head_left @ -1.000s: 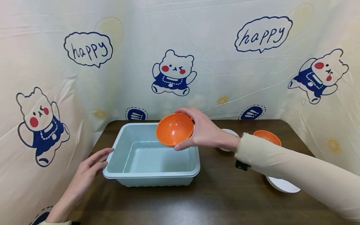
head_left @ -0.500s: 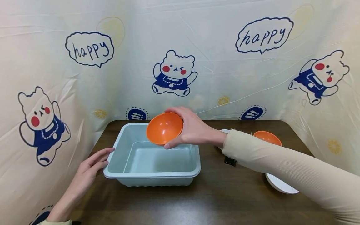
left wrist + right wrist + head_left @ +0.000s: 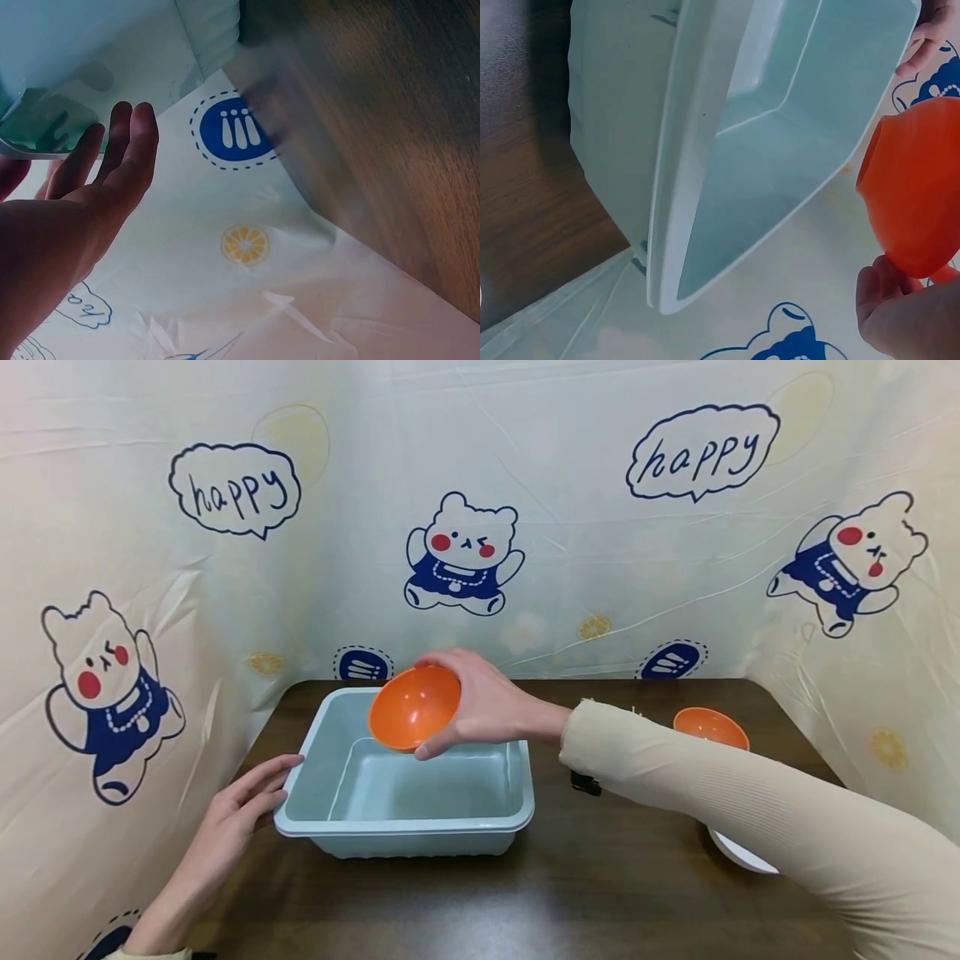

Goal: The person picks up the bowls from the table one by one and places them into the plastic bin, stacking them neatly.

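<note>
My right hand (image 3: 480, 703) holds an orange bowl (image 3: 415, 708) by its edge, fingers at the top and thumb below. The bowl is tilted, its hollow facing me, above the far left part of a pale blue-green rectangular basin (image 3: 405, 825). In the right wrist view, the orange bowl (image 3: 919, 187) is at the right, beside the basin's rim. At the basin's left rim, my left hand (image 3: 238, 806) touches it from outside with fingers extended. The left wrist view shows that hand (image 3: 90, 184) with its fingers beneath the rim, near the outer wall.
A second orange bowl (image 3: 708, 727) stands at the right, partly behind my right sleeve (image 3: 712, 785). A white dish (image 3: 742, 853) shows below that sleeve. All stand on a dark wooden table (image 3: 600, 893), with a printed cloth (image 3: 562, 568) hanging around its back and sides.
My right hand has moved left across the basin with the orange bowl. The right sleeve now covers the white dish behind it. My left hand has stayed at the rim.
</note>
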Action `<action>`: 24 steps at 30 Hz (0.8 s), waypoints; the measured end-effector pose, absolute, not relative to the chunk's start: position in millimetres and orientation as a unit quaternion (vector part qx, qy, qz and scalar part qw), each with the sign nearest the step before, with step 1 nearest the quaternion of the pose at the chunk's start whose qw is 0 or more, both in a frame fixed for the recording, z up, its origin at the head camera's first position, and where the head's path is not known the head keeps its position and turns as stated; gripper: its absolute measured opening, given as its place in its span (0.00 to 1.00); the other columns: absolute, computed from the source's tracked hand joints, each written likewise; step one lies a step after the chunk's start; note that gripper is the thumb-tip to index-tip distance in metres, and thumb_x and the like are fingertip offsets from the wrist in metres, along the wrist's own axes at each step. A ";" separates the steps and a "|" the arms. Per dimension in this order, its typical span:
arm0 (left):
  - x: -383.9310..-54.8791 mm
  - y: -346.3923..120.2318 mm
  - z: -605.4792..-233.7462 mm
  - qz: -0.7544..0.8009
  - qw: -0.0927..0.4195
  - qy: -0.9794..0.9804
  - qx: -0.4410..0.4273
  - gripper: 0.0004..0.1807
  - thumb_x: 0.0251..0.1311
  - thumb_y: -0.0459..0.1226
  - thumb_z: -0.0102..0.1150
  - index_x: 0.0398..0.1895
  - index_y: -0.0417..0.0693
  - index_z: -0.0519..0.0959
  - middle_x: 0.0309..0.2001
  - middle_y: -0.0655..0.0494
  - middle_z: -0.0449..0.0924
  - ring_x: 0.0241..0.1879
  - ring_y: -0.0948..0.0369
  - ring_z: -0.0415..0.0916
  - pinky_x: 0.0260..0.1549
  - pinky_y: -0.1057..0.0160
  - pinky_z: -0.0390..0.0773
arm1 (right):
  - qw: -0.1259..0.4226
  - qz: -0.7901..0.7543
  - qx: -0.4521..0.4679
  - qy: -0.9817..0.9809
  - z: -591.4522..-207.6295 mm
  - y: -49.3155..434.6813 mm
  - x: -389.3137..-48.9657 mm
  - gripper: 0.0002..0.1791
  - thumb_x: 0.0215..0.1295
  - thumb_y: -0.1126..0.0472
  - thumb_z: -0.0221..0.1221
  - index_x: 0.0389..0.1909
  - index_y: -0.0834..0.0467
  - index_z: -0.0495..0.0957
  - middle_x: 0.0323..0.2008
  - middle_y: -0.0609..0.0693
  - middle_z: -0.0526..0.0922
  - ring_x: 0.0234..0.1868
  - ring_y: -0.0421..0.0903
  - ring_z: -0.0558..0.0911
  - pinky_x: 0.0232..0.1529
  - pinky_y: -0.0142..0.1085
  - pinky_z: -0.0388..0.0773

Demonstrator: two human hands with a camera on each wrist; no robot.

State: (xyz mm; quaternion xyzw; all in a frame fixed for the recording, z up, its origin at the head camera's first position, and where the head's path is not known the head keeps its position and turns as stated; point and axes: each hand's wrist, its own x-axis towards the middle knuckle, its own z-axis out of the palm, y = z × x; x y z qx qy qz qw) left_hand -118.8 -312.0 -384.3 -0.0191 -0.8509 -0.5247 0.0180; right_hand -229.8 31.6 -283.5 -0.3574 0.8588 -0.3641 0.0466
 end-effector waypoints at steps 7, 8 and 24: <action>-119.0 -311.9 -384.5 -0.521 0.016 -0.853 -0.015 0.25 0.84 0.36 0.42 0.78 0.37 0.64 0.74 0.31 0.66 0.53 0.85 0.71 0.44 0.72 0.79 | 0.063 -0.365 -0.352 0.860 -287.9 23.6 -234.5 0.54 0.42 0.40 0.79 0.73 0.49 0.70 0.63 0.42 0.74 0.62 0.41 0.69 0.51 0.38 0.79; -119.0 -311.7 -384.6 -0.521 0.015 -0.854 -0.014 0.25 0.84 0.36 0.42 0.78 0.37 0.64 0.74 0.31 0.66 0.53 0.85 0.71 0.44 0.72 0.80 | 0.065 -0.366 -0.353 0.859 -288.9 22.4 -235.0 0.54 0.42 0.41 0.79 0.73 0.49 0.70 0.63 0.42 0.74 0.62 0.41 0.69 0.50 0.38 0.79; -117.8 -312.0 -386.0 -0.522 0.011 -0.853 -0.011 0.26 0.84 0.39 0.43 0.79 0.38 0.63 0.76 0.34 0.64 0.53 0.83 0.72 0.47 0.71 0.79 | 0.094 -0.356 -0.357 0.859 -298.2 -2.2 -240.0 0.54 0.41 0.40 0.80 0.72 0.49 0.69 0.61 0.42 0.74 0.59 0.41 0.70 0.49 0.35 0.78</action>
